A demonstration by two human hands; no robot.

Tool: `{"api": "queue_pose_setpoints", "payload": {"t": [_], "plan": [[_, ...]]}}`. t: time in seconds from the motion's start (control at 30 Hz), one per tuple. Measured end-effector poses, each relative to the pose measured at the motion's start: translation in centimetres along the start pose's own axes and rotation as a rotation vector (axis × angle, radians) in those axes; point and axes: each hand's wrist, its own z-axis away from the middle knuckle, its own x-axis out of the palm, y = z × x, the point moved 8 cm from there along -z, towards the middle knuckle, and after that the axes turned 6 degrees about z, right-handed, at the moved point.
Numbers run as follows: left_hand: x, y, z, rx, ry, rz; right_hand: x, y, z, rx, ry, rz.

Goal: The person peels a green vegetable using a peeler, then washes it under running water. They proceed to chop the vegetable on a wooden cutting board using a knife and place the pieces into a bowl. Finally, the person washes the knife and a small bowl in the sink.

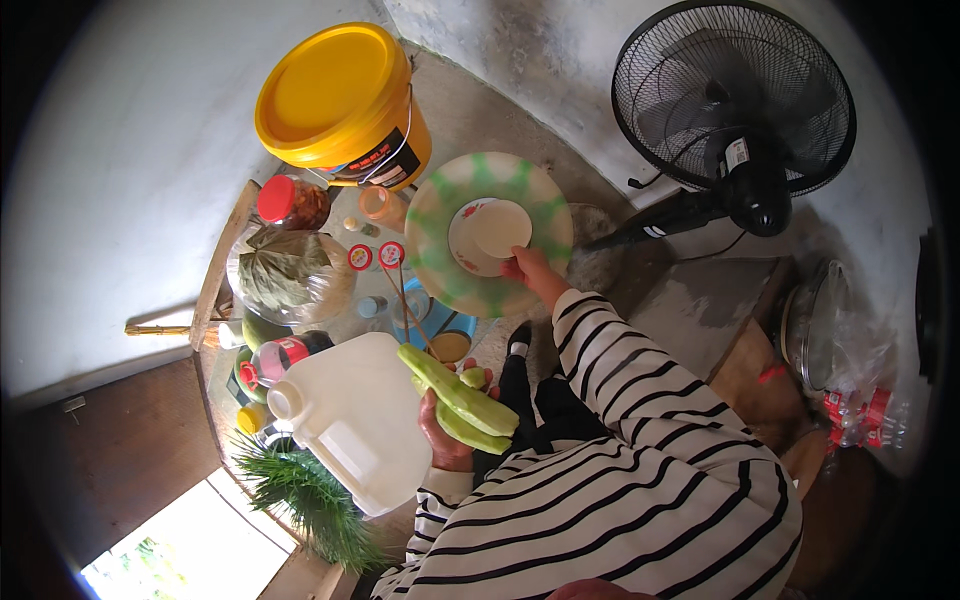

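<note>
Several peeled, pale green gourds or cucumbers (465,397) rest in my left hand (444,435), its fingers curled around them beside a large white plastic jug. My right hand (534,271) pinches the near rim of a small white bowl (504,227). That bowl sits over or just above a white dish with red flowers (461,236); whether the two touch I cannot tell. Beneath the dish is a wide round green-and-cream basin or tray (431,225). What the small bowl contains is not clear.
The white jug (375,427) stands by my left forearm. A yellow lidded bucket (337,97), a red-lidded jar (292,202), a bagged bundle of dried leaves (289,274), a cola bottle (289,356) and a blue tray (461,319) crowd the left. A black fan (735,105) stands right.
</note>
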Motion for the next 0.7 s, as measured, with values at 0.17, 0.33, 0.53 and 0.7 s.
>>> {"api": "queue_pose_setpoints", "payload": {"t": [0.17,0.33,0.53,0.7], "plan": [[-0.3,0.1,0.3,0.007,0.009,-0.026,-0.4,0.0,-0.6,-0.072,0.07,0.143],[0.2,-0.7,-0.3,-0.028,-0.032,-0.089,-1.5,-1.3,1.7,-0.096,-0.046,0.044],[-0.7,-1.9,-0.6,-0.114,-0.051,-0.084,-3.9,-3.9,11.1,-0.233,0.03,0.322],[1.3,-2.8,-1.5,-0.132,-0.102,-0.205,-8.0,-2.5,17.0,-0.182,0.058,0.319]]}}
